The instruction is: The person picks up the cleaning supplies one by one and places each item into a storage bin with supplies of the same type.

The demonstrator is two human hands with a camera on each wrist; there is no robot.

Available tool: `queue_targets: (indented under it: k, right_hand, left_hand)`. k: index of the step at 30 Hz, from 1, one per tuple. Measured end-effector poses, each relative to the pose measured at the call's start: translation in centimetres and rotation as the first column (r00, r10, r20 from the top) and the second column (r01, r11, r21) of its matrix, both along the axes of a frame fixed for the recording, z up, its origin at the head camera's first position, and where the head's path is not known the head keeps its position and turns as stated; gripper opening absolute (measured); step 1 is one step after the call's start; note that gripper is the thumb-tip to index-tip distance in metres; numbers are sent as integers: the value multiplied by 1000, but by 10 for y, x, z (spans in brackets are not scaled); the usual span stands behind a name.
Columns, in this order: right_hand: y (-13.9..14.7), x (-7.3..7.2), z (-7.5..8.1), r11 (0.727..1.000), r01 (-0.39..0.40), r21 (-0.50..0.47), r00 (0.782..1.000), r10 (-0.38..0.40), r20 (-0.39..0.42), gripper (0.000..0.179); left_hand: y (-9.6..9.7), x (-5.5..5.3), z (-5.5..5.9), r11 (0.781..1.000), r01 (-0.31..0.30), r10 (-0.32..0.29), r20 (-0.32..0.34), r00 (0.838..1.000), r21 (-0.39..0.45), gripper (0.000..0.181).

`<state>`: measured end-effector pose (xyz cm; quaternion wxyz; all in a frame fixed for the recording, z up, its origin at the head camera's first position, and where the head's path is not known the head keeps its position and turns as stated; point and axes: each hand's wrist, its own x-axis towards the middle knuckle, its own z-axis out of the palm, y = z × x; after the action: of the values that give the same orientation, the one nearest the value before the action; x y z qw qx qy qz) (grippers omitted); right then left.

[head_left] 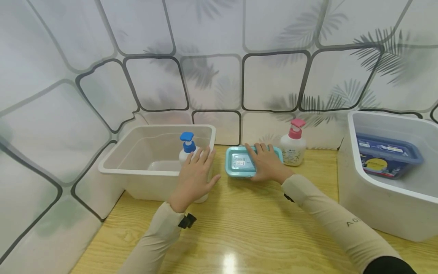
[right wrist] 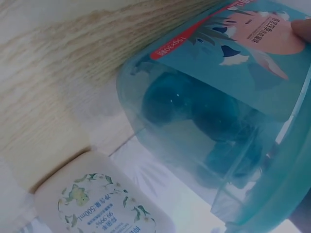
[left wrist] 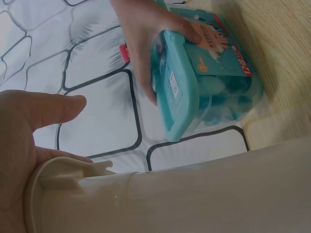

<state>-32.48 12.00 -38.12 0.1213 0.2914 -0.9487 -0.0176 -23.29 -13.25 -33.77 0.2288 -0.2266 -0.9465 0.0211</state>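
Note:
My right hand [head_left: 268, 165] grips a clear tub of blue laundry pods [head_left: 239, 163] across its teal lid, fingers over the far edge and thumb at the near side. In the right wrist view the pods show through the tub's wall [right wrist: 194, 107]; whether its base touches the table cannot be told. With straight fingers, my left hand [head_left: 195, 175] rests at the right rim of the left white bin [head_left: 154, 186]. Its thumb [left wrist: 58, 109] points out from the rim. Inside that bin, a white bottle with a blue pump [head_left: 187, 146] is partly hidden by the left fingers.
A white hand-wash bottle with a pink pump [head_left: 293, 146] stands just right of the tub. At the far right, another white bin [head_left: 369, 205] holds a dark blue tub [head_left: 388, 156]. A patterned wall [head_left: 215, 83] backs the wooden table [head_left: 246, 228].

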Motion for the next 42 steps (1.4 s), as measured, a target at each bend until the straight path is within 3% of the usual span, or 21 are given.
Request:
queue_targets:
  k: [15, 25, 42]
  right_hand:
    - [1, 4, -7, 1000, -14, -23, 995, 12, -99, 113]
    - [4, 8, -13, 998, -52, -45, 976, 41, -215, 114]
    - [4, 9, -17, 994, -86, -64, 960, 66, -271, 112]
  left_hand:
    - [-1, 0, 1, 1000, -4, 4, -9, 1000, -5, 73]
    - [-1, 1, 1, 1000, 1, -1, 1, 1000, 8, 73]
    - [-1, 0, 0, 1000, 1, -1, -1, 1000, 16, 73]
